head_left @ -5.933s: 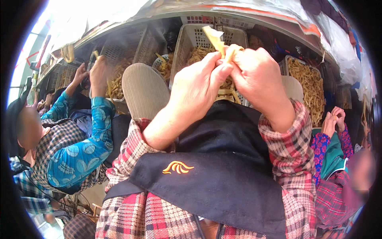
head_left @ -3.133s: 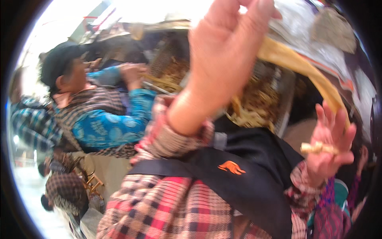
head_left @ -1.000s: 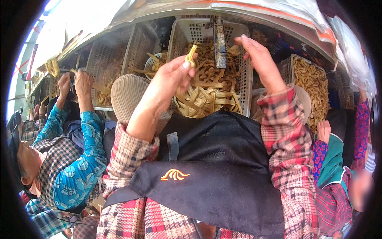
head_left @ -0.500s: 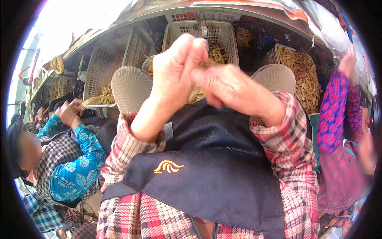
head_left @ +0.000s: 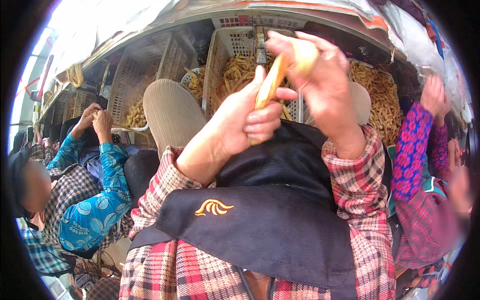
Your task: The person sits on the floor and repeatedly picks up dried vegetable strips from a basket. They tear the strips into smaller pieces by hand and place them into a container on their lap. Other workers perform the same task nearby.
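A pale yellow strip (head_left: 272,82), seemingly a piece of plant food, rises at a slant above my lap. My left hand (head_left: 245,117) has its fingers wrapped round the strip's lower part, with the thumb up alongside it. Higher and to the right, my right hand (head_left: 325,82) holds the upper part, which bends over among its fingers. That end is smeared by motion, and the exact finger contact is hard to make out.
Beyond my knees a pale plastic crate (head_left: 209,75) holds yellow strips, with an upright metal piece (head_left: 260,45) at it. More strips fill a crate on the right (head_left: 375,95) and a crate on the left (head_left: 117,85). Co-workers sit at both sides.
My hands, pressed together before, have moved apart, the right one up and rightward, the left one lower. The yellow strip now shows between them. The left co-worker's hands have risen.
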A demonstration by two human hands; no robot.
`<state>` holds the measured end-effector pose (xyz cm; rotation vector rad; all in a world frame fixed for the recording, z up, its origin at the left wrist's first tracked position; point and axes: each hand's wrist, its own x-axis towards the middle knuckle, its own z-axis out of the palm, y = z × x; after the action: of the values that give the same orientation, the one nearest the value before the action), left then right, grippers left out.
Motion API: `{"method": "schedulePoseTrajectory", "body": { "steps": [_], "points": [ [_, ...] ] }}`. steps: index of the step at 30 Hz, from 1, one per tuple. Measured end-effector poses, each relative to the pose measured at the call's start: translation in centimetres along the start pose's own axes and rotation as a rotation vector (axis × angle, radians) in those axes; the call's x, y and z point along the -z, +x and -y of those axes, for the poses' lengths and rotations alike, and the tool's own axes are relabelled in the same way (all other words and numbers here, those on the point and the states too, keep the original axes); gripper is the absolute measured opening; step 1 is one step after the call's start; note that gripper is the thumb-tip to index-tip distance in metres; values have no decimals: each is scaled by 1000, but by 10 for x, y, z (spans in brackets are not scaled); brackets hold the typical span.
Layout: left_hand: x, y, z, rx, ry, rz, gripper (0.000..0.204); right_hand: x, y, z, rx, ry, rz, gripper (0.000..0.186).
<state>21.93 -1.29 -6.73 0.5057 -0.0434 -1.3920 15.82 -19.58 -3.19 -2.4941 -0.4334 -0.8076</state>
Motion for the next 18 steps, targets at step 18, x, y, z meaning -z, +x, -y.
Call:
{"method": "schedulePoseTrajectory", "body": {
  "steps": [18],
  "points": [
    [3,6,1,-722,1448,-480,37,-24,0,3,-8,-131,69,14]
  ]
}}
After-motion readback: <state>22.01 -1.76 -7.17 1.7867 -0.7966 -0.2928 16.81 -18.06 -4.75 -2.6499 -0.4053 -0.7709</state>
